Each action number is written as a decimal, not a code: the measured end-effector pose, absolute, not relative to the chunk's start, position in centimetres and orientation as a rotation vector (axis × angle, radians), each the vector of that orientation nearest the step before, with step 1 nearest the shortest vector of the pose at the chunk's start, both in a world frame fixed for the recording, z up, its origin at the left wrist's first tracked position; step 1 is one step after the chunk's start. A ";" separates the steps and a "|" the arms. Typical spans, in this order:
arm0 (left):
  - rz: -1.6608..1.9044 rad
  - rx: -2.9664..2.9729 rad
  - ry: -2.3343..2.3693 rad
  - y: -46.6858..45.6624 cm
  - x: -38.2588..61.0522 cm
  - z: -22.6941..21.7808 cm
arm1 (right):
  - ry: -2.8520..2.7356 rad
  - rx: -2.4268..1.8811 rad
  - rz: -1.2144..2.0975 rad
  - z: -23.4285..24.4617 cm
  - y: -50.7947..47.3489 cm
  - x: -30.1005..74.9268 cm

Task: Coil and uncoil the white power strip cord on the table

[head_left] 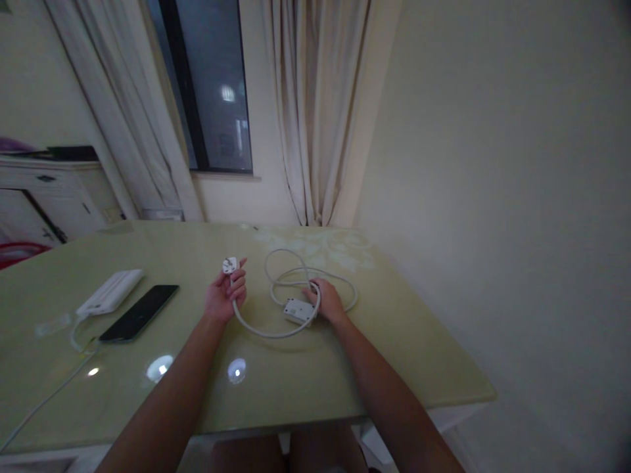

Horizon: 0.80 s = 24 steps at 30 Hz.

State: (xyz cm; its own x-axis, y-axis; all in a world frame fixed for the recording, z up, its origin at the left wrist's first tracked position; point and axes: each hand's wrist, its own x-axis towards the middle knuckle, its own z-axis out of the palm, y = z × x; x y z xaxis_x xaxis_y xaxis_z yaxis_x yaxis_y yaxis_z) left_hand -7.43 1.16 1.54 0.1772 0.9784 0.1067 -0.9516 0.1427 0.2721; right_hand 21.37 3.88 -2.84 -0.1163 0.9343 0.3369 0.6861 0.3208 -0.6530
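Observation:
My left hand [225, 294] is closed around the white cable just below its plug [229, 265], which points up above my fingers. From there the white cable [276, 328] curves down over the table and loops back to a small white socket block [298, 309]. My right hand [324, 299] rests on that block and the coiled loops [315, 272] behind it, fingers curled over them.
The pale green glass-topped table [296, 387] stands in a corner against the right wall. A black phone [139, 312] and a white power bank [110, 292] with a thin cord lie at the left. Window, curtains and a white cabinet [44, 197] stand behind.

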 end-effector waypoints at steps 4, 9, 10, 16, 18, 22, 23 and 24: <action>1.394 0.343 0.173 1.1 -7.1 1.9 | -1.858 -1.278 0.334 -2.3 3.9 21.0; 1.441 0.357 0.298 1.6 -6.8 2.0 | -1.742 -0.944 0.127 -1.0 3.3 20.9; 1.427 0.361 0.345 1.7 -6.8 1.9 | -1.740 -0.911 0.089 -0.8 3.0 20.8; 1.208 0.602 0.775 1.7 -5.4 1.4 | -1.667 -0.882 0.011 -0.6 2.3 20.5; 1.109 0.720 0.800 1.4 -4.9 1.2 | -1.643 -0.889 0.030 -0.7 2.3 20.4; 1.124 0.807 0.816 1.2 -4.6 1.0 | -1.647 -0.962 0.051 -1.1 2.7 20.5; 1.187 0.798 0.822 1.3 -4.7 1.0 | -1.664 -0.988 0.058 -1.1 2.8 20.6; 1.259 0.778 0.819 1.4 -4.8 1.1 | -1.685 -1.012 0.070 -1.2 3.0 20.7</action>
